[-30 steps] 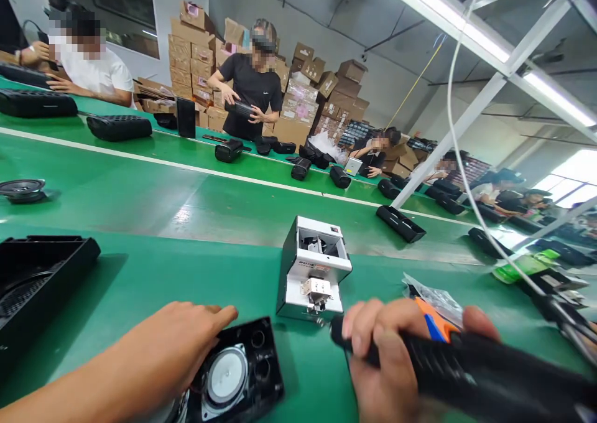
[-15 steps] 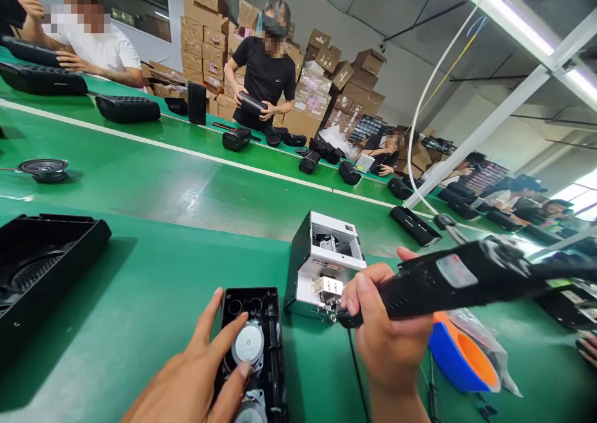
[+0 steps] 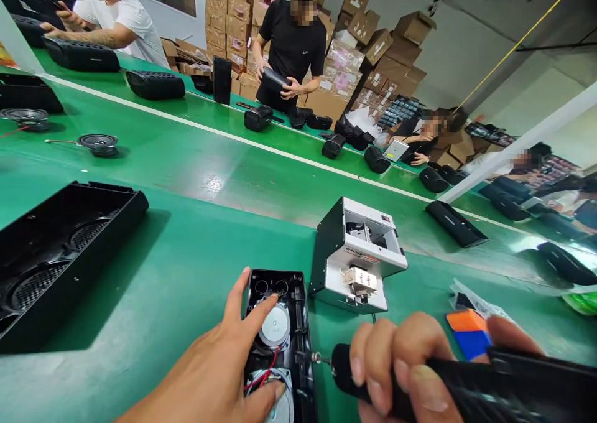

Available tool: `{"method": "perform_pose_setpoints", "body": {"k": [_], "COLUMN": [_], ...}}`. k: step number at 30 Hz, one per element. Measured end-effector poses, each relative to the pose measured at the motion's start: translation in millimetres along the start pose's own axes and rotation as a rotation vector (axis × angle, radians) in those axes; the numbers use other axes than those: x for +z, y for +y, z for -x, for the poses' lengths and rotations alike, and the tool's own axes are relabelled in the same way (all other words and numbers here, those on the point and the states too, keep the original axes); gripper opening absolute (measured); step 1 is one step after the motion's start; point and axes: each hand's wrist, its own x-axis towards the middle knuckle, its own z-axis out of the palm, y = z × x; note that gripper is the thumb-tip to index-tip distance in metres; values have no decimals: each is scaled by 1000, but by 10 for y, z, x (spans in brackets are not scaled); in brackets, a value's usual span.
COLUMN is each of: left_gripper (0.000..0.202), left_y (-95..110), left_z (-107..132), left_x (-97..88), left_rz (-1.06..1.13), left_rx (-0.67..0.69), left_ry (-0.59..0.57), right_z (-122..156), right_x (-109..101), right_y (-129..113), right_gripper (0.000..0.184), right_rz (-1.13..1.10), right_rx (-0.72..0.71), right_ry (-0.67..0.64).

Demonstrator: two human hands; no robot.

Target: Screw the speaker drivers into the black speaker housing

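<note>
Here the right hand (image 3: 401, 367) is wrapped tight around a black electric screwdriver (image 3: 466, 385), fingers curled over the barrel and thumb on top. The tool lies nearly level, its bit (image 3: 319, 359) pointing left with a screw at the tip, just beside the right edge of a black speaker housing (image 3: 280, 342). The left hand (image 3: 219, 373) lies spread and flat on that housing, fingers splayed wide, gripping nothing: the thumb rests by the near round driver (image 3: 275, 404), the index finger reaches toward the far end. The housing lies open side up on the green table (image 3: 186, 267), near the middle, and holds a white-coned driver (image 3: 275, 325) and red wires (image 3: 261, 376) between the two drivers.

Just beyond it, to the right, stands a white and black screw feeder box (image 3: 357, 255), its top open with metal parts inside. To the right of that lies an orange and blue object (image 3: 469, 336) by a clear bag (image 3: 471, 298). At the far left sits a long black speaker shell (image 3: 60, 255), open side up, with round grilles in its floor. Farther off, loose drivers (image 3: 97, 143) lie on the belt, and other people handle black speakers.
</note>
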Motion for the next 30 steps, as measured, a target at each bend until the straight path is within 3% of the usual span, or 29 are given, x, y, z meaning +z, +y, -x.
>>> {"method": "perform_pose_setpoints", "body": {"k": [3, 6, 8, 19, 25, 30], "left_gripper": [91, 87, 84, 87, 84, 82], "left_y": [-18, -35, -29, 52, 102, 129], "left_z": [14, 23, 24, 8, 37, 38], "left_x": [-9, -28, -35, -47, 8, 13], "left_rz": [29, 46, 50, 33, 48, 102], "left_rx": [18, 56, 60, -3, -20, -81], "left_ry": [-15, -24, -23, -39, 44, 49], "right_z": [115, 193, 209, 149, 163, 229], "right_x": [161, 265, 302, 302, 332, 290], "right_y": [188, 286, 312, 386, 403, 439], "right_gripper": [5, 44, 55, 50, 49, 46], "right_rz": [-24, -55, -70, -88, -74, -90], "right_rx": [-43, -72, -61, -27, -15, -92], "right_ry": [39, 159, 190, 201, 276, 156]}}
